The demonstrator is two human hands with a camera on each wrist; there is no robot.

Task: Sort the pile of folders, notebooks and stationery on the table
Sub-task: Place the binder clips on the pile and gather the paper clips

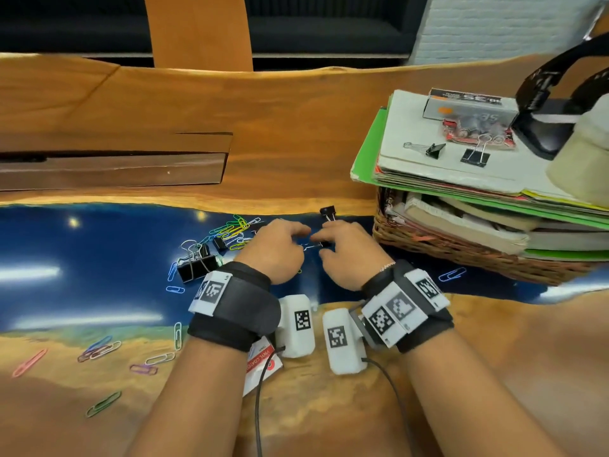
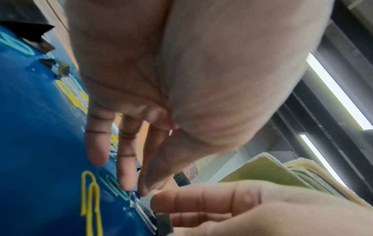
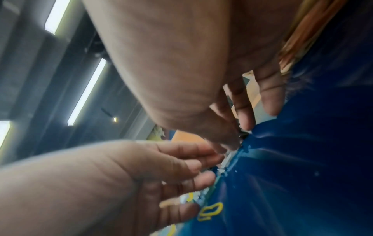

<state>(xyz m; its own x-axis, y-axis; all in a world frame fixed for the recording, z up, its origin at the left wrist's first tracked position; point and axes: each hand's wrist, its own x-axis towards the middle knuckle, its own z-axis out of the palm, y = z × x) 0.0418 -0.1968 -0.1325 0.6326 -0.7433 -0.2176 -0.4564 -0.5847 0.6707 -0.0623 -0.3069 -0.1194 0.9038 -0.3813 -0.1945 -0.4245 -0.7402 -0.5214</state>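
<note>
My left hand (image 1: 275,249) and right hand (image 1: 346,250) meet over the blue resin strip of the table (image 1: 99,258), working on one small black binder clip (image 1: 318,246) that lies on the surface between them. From the left wrist camera, the left fingertips (image 2: 129,180) are down on the clip's wire handle and the right fingers (image 2: 193,202) lie alongside its black body. The fingers of both hands are curled in at the clip, but I cannot tell whether either one truly pinches it or only touches it.

Just left of my left hand sits a heap of coloured paper clips (image 1: 230,230), with a large black binder clip (image 1: 194,263) beside them nearer my left wrist. Another small binder clip (image 1: 328,212) stands just beyond my right hand. More paper clips lie scattered across the near wooden part of the table.

To the right, a wicker basket (image 1: 461,255) holds notebooks. A stack of folders (image 1: 412,169), green ones showing at the edges, rests on top of it and carries two black binder clips (image 1: 474,156), a grey box (image 1: 471,108) and a clear packet of clips (image 1: 474,130).
</note>
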